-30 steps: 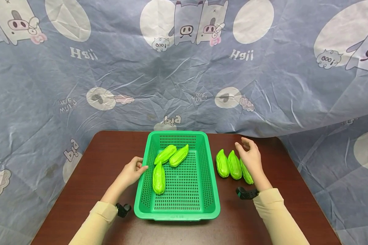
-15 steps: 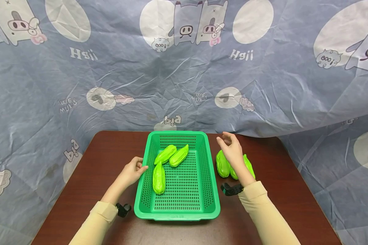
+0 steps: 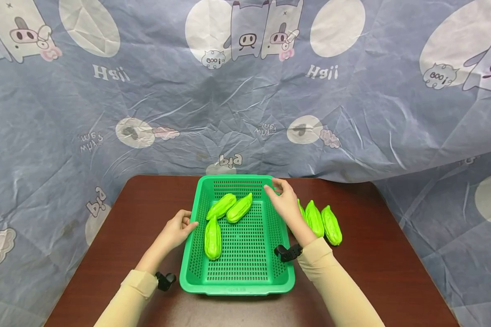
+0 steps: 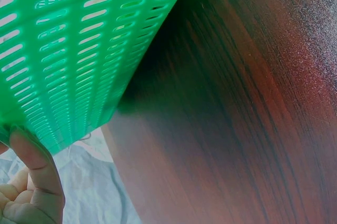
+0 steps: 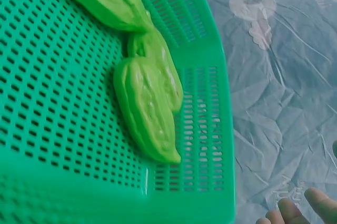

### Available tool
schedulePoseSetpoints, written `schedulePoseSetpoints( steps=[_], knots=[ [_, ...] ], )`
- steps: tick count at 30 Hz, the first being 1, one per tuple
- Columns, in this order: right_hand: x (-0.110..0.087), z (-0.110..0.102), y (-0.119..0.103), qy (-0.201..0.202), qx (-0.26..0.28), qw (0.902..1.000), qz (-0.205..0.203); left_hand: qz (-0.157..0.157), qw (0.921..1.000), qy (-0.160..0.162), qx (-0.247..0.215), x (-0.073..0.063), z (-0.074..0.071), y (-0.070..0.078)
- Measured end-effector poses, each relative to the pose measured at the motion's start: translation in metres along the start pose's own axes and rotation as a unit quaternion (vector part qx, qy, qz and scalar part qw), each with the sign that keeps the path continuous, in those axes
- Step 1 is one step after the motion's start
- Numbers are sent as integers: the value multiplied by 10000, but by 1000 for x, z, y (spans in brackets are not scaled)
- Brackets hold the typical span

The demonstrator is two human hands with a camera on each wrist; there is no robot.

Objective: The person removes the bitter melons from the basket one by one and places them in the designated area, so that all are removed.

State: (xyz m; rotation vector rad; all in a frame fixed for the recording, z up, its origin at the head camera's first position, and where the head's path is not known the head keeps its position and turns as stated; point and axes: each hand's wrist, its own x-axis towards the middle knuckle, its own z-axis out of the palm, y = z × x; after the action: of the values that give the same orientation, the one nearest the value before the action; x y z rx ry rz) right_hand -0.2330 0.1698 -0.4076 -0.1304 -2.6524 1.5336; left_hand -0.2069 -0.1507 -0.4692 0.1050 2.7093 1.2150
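A green plastic basket [image 3: 237, 289] with slotted sides stands on the table. My left hand [image 3: 179, 229] grips its left rim, a digit [image 4: 37, 161] pressed along the edge in the left wrist view. Inside lie three light-green, ridged bitter melons: one near the left wall [image 3: 212, 238], two [image 3: 222, 205] [image 3: 240, 208] farther back. My right hand [image 3: 286, 202] is over the basket's far right corner, loosely bent and holding nothing; its fingertips [image 5: 318, 203] show apart at the right wrist view's lower corner. Right of the basket lie more bitter melons [image 3: 314, 219] [image 3: 331, 225], one partly behind the right hand.
The dark brown wooden table [image 3: 376, 263] extends on both sides of the basket. A grey-blue cartoon-print cloth [image 3: 245, 100] hangs right behind its far edge. Each wrist wears a black camera strap [image 3: 287, 253].
My right hand has moved left, from above the melons on the table to the basket's far right corner, uncovering the rightmost melons. The left hand and basket stay put.
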Motion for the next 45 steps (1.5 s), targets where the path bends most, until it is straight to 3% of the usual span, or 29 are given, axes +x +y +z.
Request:
schedulePoseSetpoints(
  steps=[18, 26, 45],
  knots=[
    [6, 49, 2, -65, -134, 9998, 135, 59, 10000, 38, -25, 1, 1, -1],
    [6, 71, 9, -52, -154, 9991, 397, 55, 10000, 60, 20, 1, 1, -3],
    [12, 104, 26, 121, -419, 9965, 712, 32, 9999, 95, -64, 1, 2, -1]
  ],
)
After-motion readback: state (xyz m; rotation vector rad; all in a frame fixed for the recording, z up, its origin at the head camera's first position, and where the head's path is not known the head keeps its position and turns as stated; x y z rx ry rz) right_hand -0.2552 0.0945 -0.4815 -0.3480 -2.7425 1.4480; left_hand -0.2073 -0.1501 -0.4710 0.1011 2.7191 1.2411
